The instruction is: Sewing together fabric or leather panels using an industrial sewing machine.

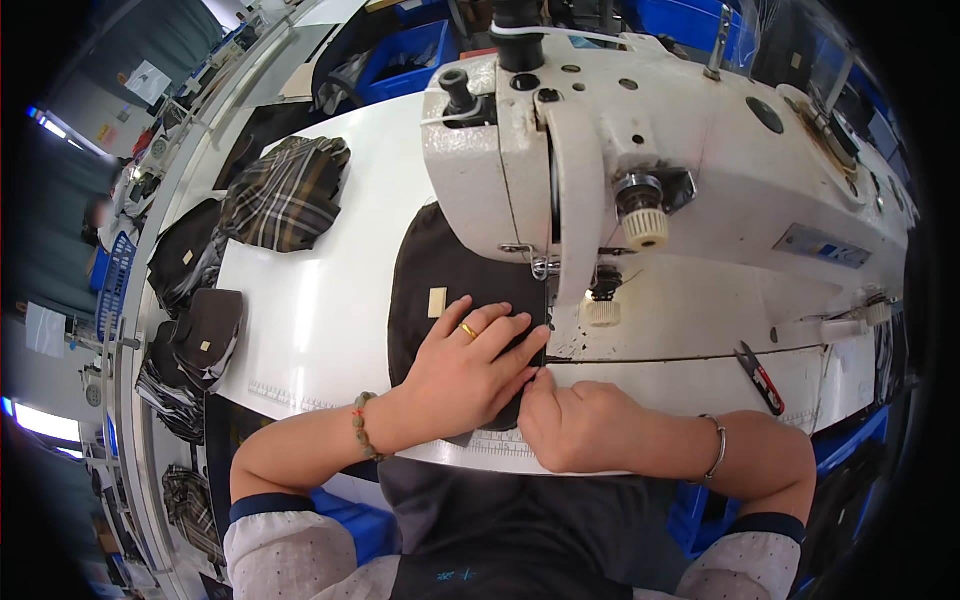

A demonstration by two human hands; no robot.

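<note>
A dark brown fabric piece [415, 270] with a small pale yellow label [437, 302] lies on the white table, its far right part beneath the head of a white sewing machine [640, 130]. My left hand [465, 365] rests on this fabric, palm down with the fingers stretched toward its right edge; a ring is on one finger. Close beside those fingertips, my right hand [580, 420] is closed, pinching the fabric's near right edge. The fingertips of both hands almost meet there. The needle area is mostly hidden behind the machine head.
Red-handled thread snips [762, 380] lie at the right. Plaid fabric [288, 195] is on the table at the left, with stacks of dark pieces [207, 335] at its left edge. A ruler strip [500, 442] runs along the front edge. A blue bin [408, 58] stands behind.
</note>
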